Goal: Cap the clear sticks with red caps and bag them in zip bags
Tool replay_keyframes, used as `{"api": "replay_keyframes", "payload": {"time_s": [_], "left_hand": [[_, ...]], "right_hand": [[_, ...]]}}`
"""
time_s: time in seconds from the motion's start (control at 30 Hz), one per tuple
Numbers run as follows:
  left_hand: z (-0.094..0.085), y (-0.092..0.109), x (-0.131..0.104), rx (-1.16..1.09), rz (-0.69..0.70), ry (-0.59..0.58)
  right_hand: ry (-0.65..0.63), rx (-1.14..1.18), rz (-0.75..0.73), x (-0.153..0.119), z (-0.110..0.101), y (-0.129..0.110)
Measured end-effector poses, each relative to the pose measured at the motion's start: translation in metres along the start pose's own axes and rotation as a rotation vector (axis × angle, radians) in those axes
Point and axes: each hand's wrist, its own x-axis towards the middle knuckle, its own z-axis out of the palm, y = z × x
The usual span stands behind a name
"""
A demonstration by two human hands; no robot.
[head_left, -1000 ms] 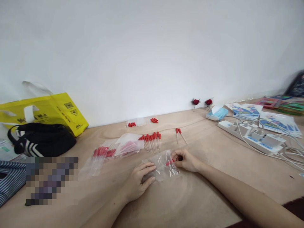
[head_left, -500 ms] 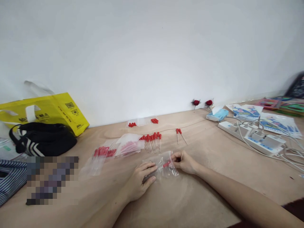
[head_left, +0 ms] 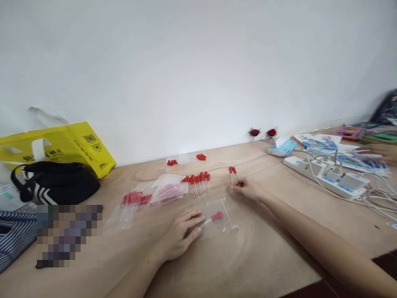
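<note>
My left hand lies with spread fingers on the left end of a clear zip bag. Inside that bag is one dropper with a red bulb and a pale tube, its lower end partly under my fingers. My right hand is beyond the bag, fingers pinched at the tube of the right one of two loose droppers; the fingertips hide the tube's end. A fanned group of several droppers lies to the left of it.
Bagged droppers lie left of the group. Small red bulbs sit on plastic by the wall. At right are a power strip with cables, a tissue pack and another person's hand. A black bag and yellow bag stand left.
My right hand has left the zip bag's open end and moved up and right to the two loose droppers. My left hand stays on the bag. Another person's hand has appeared at far right.
</note>
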Motion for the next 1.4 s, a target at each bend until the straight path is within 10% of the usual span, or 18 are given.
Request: {"api": "replay_keyframes", "payload": {"time_s": [0.33,0.5,0.7,1.13,1.4], "left_hand": [[0.003,0.000,0.001,-0.020,-0.022,-0.043],[0.009,-0.003,0.001,-0.026,-0.041,0.008],[0.007,-0.003,0.002,-0.025,-0.011,0.040],[0.002,0.001,0.001,-0.027,-0.050,0.011],[0.004,0.000,0.001,-0.040,-0.042,0.009]], "right_hand": [[0.248,-0.238,0.248,0.065,-0.001,-0.001],[0.268,-0.183,0.219,0.049,-0.013,-0.002],[0.298,0.446,-0.036,0.003,-0.004,0.001],[0.145,0.825,0.055,-0.027,0.033,-0.007],[-0.193,0.816,0.035,-0.038,0.029,-0.018]]}}
